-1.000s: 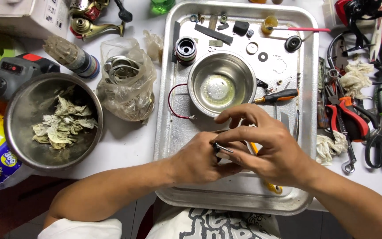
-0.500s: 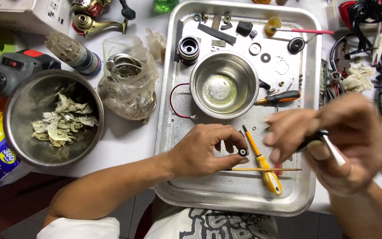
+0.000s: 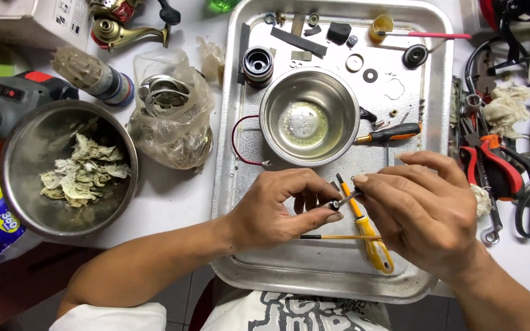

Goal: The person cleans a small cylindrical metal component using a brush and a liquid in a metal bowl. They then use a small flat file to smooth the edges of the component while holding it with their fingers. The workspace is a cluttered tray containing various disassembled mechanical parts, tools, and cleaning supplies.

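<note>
- Head view: left hand (image 3: 280, 208) curls palm-down over the metal tray (image 3: 332, 279), thumb and forefinger pinching a small dark round part (image 3: 334, 204).
- Right hand (image 3: 424, 211) meets it from the right, fingers pinched on a thin metal tool (image 3: 349, 197) whose tip touches that part.
- Under both hands lie a yellow-handled screwdriver (image 3: 369, 236) and a thin wooden stick (image 3: 332, 236).
- Farther up the tray sits a steel bowl (image 3: 308, 116); a larger bowl of crumpled paper (image 3: 69, 168) stands left on the white tabletop, pliers (image 3: 492, 162) right.
</note>
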